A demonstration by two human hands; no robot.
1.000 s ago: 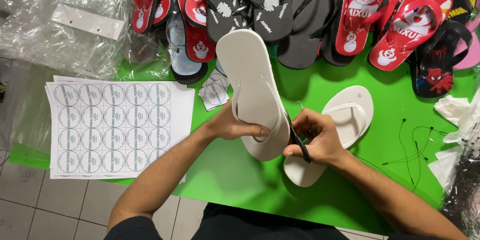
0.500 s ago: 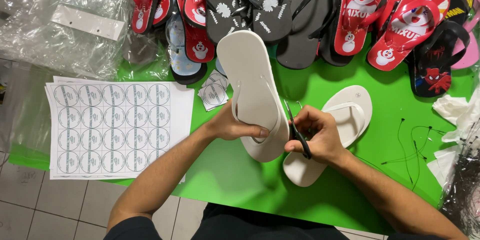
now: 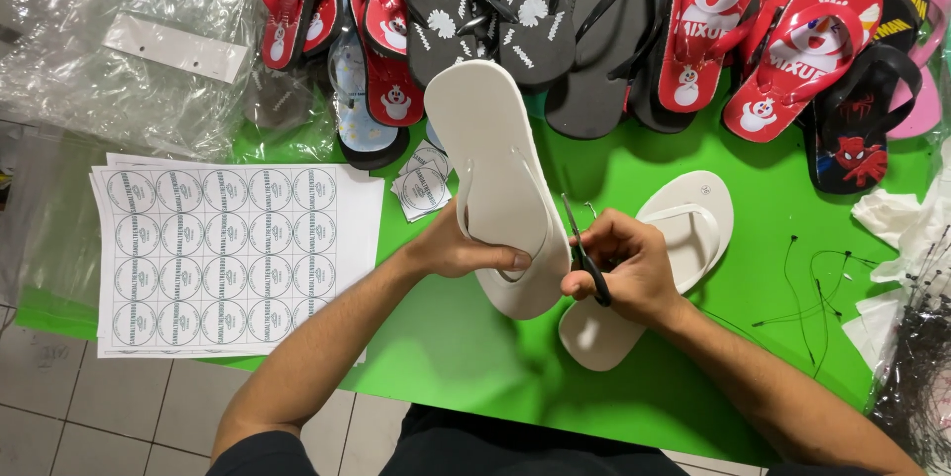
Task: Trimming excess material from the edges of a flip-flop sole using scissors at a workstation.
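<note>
Left hand (image 3: pixel 458 250) grips a white foam flip-flop sandal (image 3: pixel 500 179) by its heel end, raised above the bright green tabletop (image 3: pixel 693 357). Right hand (image 3: pixel 624 268), closed around small black-handled scissors (image 3: pixel 584 253), sets the blades beside the sandal's strap. A second white sandal (image 3: pixel 654 268) lies beneath.

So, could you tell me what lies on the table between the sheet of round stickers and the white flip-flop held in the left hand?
In the head view, a small stack of cut-out round stickers lies on the green table between the sticker sheet and the held flip-flop.
</note>
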